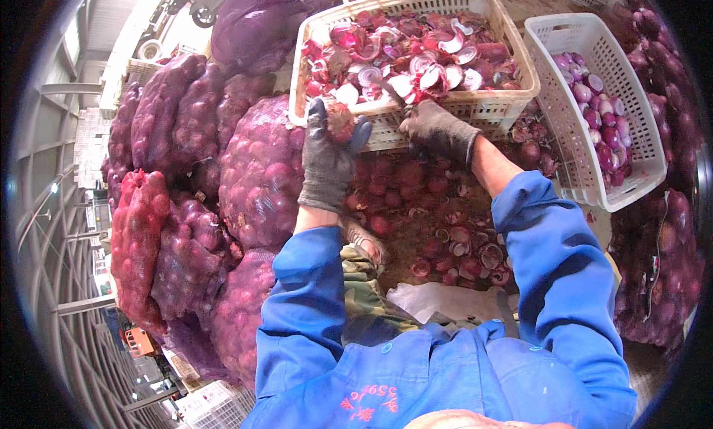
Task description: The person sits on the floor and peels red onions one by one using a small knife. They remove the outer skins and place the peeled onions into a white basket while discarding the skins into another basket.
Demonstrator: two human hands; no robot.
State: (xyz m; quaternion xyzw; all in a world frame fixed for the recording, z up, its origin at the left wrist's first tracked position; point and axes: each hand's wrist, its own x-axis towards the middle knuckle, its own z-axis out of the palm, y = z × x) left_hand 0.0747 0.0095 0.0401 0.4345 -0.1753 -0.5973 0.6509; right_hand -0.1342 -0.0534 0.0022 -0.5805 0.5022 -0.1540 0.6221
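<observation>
My left hand, in a dark knit work glove, grips an unpeeled red onion at the near left rim of a cream plastic crate. My gloved right hand is closed around the handle of a small knife. Its dark blade points up and left over the crate's near rim, apart from the onion. Red onion skins and cut white-and-purple end slices fill this crate.
To the right stands a white crate holding peeled red onions. Whole onions and loose skins lie on the floor below my hands. Full mesh onion sacks are piled on the left, and another sack lies at right.
</observation>
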